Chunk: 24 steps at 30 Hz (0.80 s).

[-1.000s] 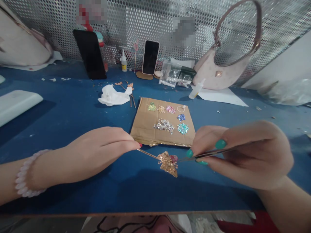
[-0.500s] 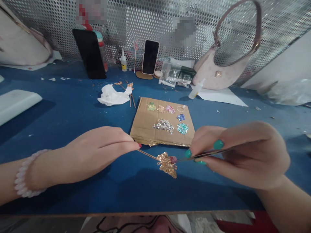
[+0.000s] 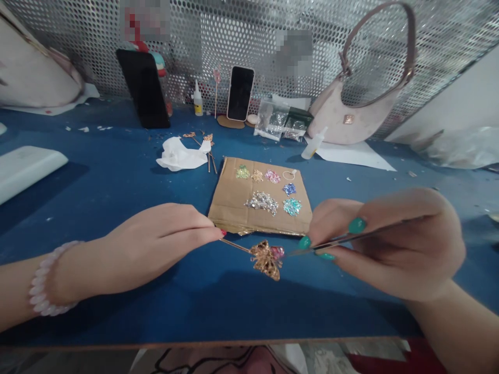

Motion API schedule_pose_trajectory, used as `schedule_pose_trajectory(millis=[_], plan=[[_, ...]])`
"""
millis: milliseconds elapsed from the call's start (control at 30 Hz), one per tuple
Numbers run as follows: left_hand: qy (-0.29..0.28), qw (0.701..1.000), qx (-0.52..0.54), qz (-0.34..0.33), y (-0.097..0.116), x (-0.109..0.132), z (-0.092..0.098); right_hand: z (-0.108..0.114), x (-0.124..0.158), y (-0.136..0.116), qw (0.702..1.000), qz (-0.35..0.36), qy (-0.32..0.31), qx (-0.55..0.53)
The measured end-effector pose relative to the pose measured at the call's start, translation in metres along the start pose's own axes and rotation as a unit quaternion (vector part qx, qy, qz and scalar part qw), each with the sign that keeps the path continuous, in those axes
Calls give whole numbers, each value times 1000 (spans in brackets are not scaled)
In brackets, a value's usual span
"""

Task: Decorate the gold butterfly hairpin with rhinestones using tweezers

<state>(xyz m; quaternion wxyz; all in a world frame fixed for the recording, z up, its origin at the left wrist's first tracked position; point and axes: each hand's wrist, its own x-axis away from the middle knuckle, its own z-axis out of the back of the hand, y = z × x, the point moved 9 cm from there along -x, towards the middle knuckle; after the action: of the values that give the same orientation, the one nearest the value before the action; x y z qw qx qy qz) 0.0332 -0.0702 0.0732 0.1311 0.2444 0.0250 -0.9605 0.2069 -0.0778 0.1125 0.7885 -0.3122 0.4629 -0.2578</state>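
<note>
My left hand (image 3: 163,244) pinches the thin stem of a gold butterfly hairpin (image 3: 265,262), held above the blue table in front of me. Pink colour shows on the butterfly's upper right wing. My right hand (image 3: 393,244), with green nails, is closed around a pair of metal tweezers (image 3: 335,242). Their tips point left and end close beside the pink wing; whether they touch it I cannot tell. Just behind both hands lies a cardboard piece (image 3: 230,202) bearing small piles of rhinestones in silver, turquoise, blue, pink, peach and green.
Behind the cardboard are a crumpled white tissue (image 3: 181,156) and more gold hairpins (image 3: 209,148). Farther back stand a phone (image 3: 240,93), a glue bottle (image 3: 198,99), a black tablet-like slab (image 3: 144,88) and plastic packets (image 3: 271,122). A second bottle (image 3: 314,144) leans near a handbag (image 3: 358,117).
The butterfly has turned slightly, so its pink wing shows more clearly. The tweezer tips have drawn back a little to the right of it. My left hand keeps its hold.
</note>
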Motion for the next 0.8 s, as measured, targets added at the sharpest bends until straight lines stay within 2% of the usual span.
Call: schedule_pose_trajectory(millis=[100, 167, 233, 367, 533, 700, 800], plan=[[-29, 999, 29, 19, -4, 0, -6, 9, -1, 4, 997, -4, 77, -4], [-40, 997, 48, 43, -8, 1, -10, 18, 0, 15, 990, -39, 137, -12], [-51, 993, 71, 73, -12, 2, -13, 23, 2, 28, 982, -81, 168, -40], [-77, 974, 137, 161, -21, 4, -24, 24, 5, 51, 967, -135, 185, -117], [-91, 943, 201, 251, -30, 6, -34, 20, 7, 57, 966, -149, 176, -114], [-101, 940, 201, 255, -32, 7, -40, 10, 5, 53, 972, -137, 142, -125], [-95, 942, 200, 250, -33, 7, -41, 8, 5, 51, 978, -135, 130, -94]])
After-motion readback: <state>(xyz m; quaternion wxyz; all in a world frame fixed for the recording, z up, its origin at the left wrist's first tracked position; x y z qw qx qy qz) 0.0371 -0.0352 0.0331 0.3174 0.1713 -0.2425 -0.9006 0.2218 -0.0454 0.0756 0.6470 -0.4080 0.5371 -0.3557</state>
